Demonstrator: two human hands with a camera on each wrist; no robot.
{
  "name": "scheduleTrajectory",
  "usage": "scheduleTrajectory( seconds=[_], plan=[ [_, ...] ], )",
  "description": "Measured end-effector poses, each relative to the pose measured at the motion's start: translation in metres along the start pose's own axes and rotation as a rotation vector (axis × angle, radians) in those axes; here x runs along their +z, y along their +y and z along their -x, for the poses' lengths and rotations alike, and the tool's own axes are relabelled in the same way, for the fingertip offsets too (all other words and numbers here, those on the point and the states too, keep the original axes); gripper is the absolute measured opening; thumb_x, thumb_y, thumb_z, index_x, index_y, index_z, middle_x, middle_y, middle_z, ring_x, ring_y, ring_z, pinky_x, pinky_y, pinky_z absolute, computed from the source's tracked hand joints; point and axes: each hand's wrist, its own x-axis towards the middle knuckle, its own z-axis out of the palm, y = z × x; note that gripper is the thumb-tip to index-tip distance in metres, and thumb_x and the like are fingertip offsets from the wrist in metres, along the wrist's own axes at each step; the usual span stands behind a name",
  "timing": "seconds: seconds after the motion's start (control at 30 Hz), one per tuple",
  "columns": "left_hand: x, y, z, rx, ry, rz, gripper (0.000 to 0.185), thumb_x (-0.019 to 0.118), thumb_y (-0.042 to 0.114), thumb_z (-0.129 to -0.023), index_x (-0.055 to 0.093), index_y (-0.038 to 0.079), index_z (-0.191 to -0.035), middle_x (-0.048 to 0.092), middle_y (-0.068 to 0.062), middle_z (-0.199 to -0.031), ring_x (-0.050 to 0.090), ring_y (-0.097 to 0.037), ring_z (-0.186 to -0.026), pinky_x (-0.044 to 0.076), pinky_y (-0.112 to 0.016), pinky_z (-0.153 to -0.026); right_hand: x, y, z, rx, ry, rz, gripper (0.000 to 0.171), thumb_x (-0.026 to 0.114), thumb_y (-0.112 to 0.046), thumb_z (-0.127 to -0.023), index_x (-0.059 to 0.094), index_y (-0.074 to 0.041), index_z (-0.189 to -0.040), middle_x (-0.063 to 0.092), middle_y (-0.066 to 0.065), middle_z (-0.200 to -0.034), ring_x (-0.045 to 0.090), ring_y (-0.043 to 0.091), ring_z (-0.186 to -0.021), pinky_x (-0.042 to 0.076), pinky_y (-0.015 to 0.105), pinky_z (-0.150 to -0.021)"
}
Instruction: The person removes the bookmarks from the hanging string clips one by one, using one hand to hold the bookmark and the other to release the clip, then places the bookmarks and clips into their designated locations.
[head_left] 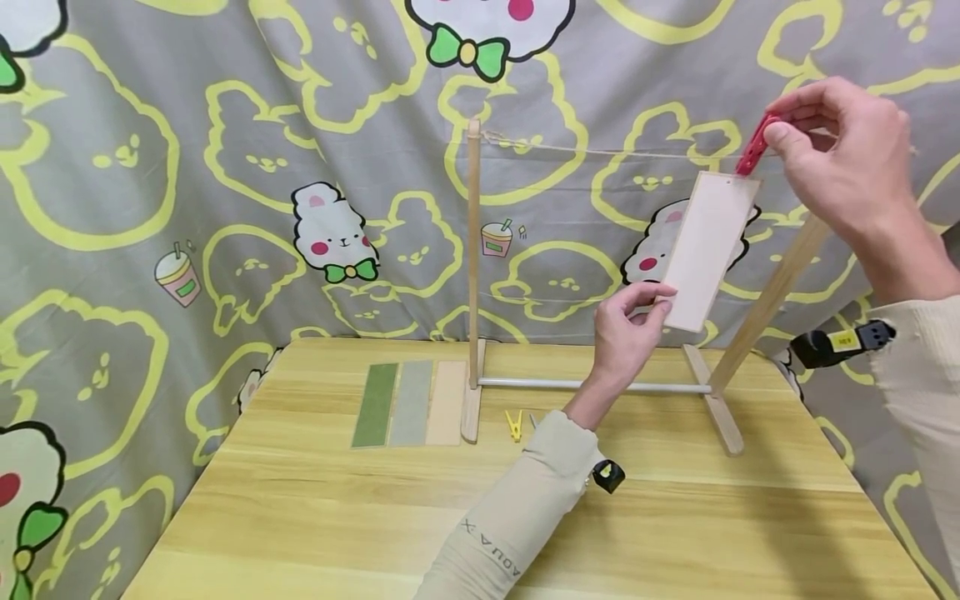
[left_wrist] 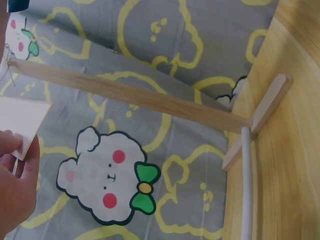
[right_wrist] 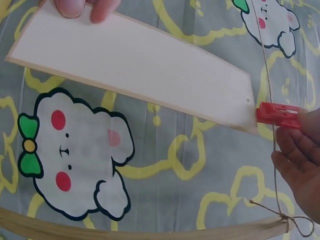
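The right hand (head_left: 840, 158) pinches a red clothespin (head_left: 757, 146) at the string (head_left: 637, 152), clamping the cream card's (head_left: 708, 250) top corner. The left hand (head_left: 626, 329) pinches its lower edge. The card looks thin, light and stiff; edges suit holding.

Staged tabletop recording booth, not lived-in room: grey cartoon-bear print cloth backdrop (head_left: 225, 167) from 9 to 3 o'clock; light wooden table (head_left: 337, 517) at 6; small wooden string rack (head_left: 473, 275) at 12.
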Motion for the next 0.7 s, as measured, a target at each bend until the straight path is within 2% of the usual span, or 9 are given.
scheduleTrajectory(
  seconds=[0.27, 0.43, 0.53, 0.7],
  plan=[
    [-0.008, -0.004, 0.001, 0.004, -0.021, -0.047, 0.015, 0.069, -0.011, -0.091, 0.076, -0.002, -0.1, 0.076, -0.012, -0.098, 0.065, 0.003, -0.085, 0.06, -0.021, -0.071, 0.004, -0.009, 0.004, -0.078, 0.105, 0.063, 0.032, 0.054, -0.018, -0.104, 0.064, -0.008, -0.133, 0.051, -0.026, -0.103, 0.051, -0.009, -0.099, 0.041, 0.02, -0.11],
    [-0.016, -0.003, -0.001, 0.008, -0.016, -0.04, 0.015, 0.069, -0.012, -0.09, 0.075, -0.003, -0.1, 0.076, -0.013, -0.098, 0.065, 0.002, -0.086, 0.059, -0.02, -0.07, 0.003, -0.011, 0.001, -0.1, 0.15, 0.028, 0.03, 0.055, -0.017, -0.103, 0.067, -0.01, -0.131, 0.056, -0.024, -0.104, 0.054, -0.008, -0.098, 0.043, 0.018, -0.106],
    [-0.02, -0.003, 0.001, 0.012, -0.025, -0.05, 0.015, 0.069, -0.012, -0.09, 0.075, -0.003, -0.1, 0.076, -0.013, -0.098, 0.066, 0.002, -0.086, 0.059, -0.02, -0.069, 0.004, -0.011, -0.001, -0.119, 0.188, -0.006, 0.026, 0.057, -0.016, -0.103, 0.07, -0.017, -0.126, 0.061, -0.021, -0.107, 0.057, -0.006, -0.096, 0.046, 0.017, -0.103],
    [-0.025, -0.004, 0.004, 0.008, -0.024, -0.06, 0.016, 0.069, -0.013, -0.089, 0.075, -0.003, -0.1, 0.076, -0.011, -0.099, 0.066, 0.002, -0.086, 0.06, -0.023, -0.069, 0.005, -0.01, -0.001, -0.16, 0.228, -0.038, 0.025, 0.058, -0.014, -0.103, 0.07, -0.018, -0.124, 0.06, -0.021, -0.108, 0.059, -0.002, -0.1, 0.047, 0.016, -0.101]
  ],
)
